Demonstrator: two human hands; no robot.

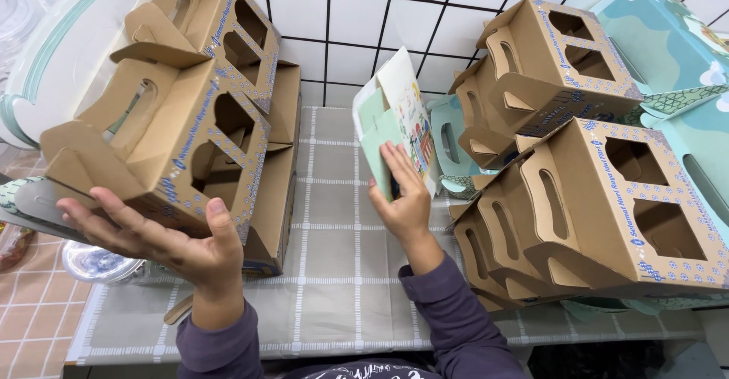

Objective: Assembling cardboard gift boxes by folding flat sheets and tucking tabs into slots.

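Note:
My left hand is under a brown cardboard carry box with cut-out windows and blue printed trim, propping it up from below with the thumb on its front face. My right hand rests its fingers on a stack of flat green-and-white printed cartons that stand on edge at the middle of the table. Both forearms wear dark purple sleeves.
More brown window boxes are stacked at the left and piled at the right. Teal printed boxes lie at the far right. A grey checked tablecloth covers the table; a white tiled wall stands behind.

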